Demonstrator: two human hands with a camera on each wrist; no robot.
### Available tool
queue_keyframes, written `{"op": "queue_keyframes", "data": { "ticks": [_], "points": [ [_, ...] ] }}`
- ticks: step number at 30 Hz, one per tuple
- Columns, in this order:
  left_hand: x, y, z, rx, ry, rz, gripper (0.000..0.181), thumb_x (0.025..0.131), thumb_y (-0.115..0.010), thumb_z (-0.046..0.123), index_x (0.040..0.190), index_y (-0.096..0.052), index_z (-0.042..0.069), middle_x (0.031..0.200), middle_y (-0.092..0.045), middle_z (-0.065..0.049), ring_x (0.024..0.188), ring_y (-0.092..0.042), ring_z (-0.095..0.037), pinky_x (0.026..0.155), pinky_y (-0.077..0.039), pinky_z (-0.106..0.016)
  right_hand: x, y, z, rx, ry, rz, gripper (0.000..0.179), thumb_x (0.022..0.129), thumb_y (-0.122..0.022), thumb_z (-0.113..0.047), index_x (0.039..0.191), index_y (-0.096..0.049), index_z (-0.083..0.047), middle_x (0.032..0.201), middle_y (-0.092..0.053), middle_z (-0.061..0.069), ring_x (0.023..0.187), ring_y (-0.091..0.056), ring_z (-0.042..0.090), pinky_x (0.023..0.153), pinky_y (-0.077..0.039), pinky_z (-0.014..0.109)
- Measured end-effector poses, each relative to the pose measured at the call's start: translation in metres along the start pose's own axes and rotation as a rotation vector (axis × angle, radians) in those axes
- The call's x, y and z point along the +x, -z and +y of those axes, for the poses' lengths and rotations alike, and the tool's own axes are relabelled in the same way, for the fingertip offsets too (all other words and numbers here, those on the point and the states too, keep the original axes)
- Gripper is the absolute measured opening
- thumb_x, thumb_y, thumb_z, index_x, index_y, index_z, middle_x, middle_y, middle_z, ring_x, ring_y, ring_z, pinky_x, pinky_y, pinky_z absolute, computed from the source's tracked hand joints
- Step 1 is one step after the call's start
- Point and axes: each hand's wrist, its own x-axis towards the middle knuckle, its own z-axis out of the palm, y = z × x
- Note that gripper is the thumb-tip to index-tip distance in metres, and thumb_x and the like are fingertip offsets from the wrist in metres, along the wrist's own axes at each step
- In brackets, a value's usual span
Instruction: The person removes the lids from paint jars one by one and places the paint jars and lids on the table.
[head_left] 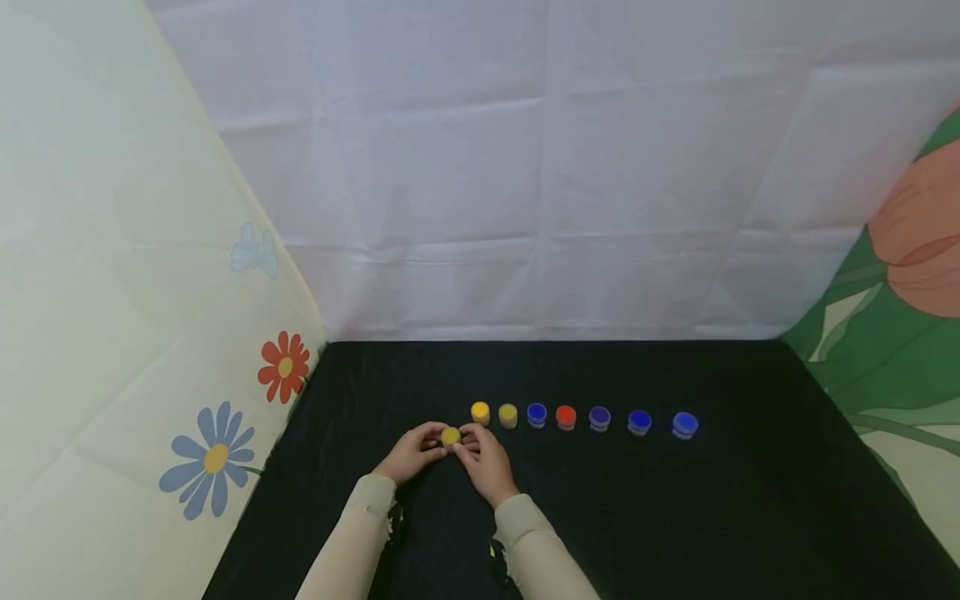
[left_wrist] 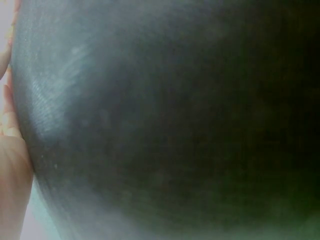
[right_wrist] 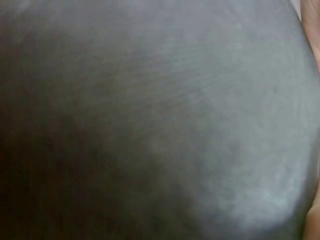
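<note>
Low over the black-covered table, a small paint jar with a dull yellow lid (head_left: 450,437) sits between both hands. My left hand (head_left: 409,454) pinches it from the left with fingers and thumb. From the right side, my right hand (head_left: 489,468) holds it with bent fingers and thumb. Just beyond the hands a row of similar small jars begins with a yellow-orange one (head_left: 480,412) and an olive-yellow one (head_left: 507,416). The wrist views show mostly blurred dark cloth, with slivers of the left hand (left_wrist: 14,170) and right hand (right_wrist: 312,30) at their edges.
Rightward the row continues: a blue jar (head_left: 536,415), a red jar (head_left: 566,417), a purple jar (head_left: 599,418), a dark blue jar (head_left: 639,422) and a lighter blue jar (head_left: 685,425). Black cloth (head_left: 675,517) covers the table. A white sheet (head_left: 540,208) hangs behind; flower-patterned cloths flank it.
</note>
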Motion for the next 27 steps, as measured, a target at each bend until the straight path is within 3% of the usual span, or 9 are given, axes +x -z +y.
{"op": "queue_keyframes", "data": {
  "ticks": [7,17,27],
  "points": [
    [-0.001,-0.001,0.0026,-0.029,0.024,0.008,0.031,0.098,-0.066,0.006,0.129,-0.062,0.0,0.124,-0.065,-0.014,0.117,-0.06,-0.033,0.101,-0.047,-0.052,0.0,-0.0014,0.0013,0.017,-0.012,0.002,0.026,0.095,-0.073,-0.014,0.116,-0.064,-0.002,0.105,-0.062,0.013,0.095,-0.066,0.028,0.084,-0.058,0.039],
    [-0.0028,-0.001,0.0084,-0.023,0.006,0.021,0.031,0.098,-0.065,0.003,0.128,-0.061,-0.002,0.122,-0.066,-0.016,0.114,-0.061,-0.033,0.1,-0.049,-0.05,0.0005,-0.0001,-0.0017,-0.004,-0.007,0.004,0.028,0.097,-0.07,-0.014,0.123,-0.066,-0.003,0.104,-0.061,0.012,0.096,-0.066,0.028,0.085,-0.058,0.039],
    [-0.0008,-0.0003,0.0031,-0.003,0.013,0.005,0.031,0.099,-0.065,0.006,0.129,-0.061,-0.001,0.124,-0.065,-0.015,0.115,-0.061,-0.03,0.1,-0.049,-0.045,0.0003,-0.0004,-0.0042,-0.032,-0.014,0.013,0.026,0.096,-0.072,-0.015,0.119,-0.068,-0.005,0.101,-0.061,0.01,0.094,-0.066,0.026,0.084,-0.058,0.038]
  ]
}}
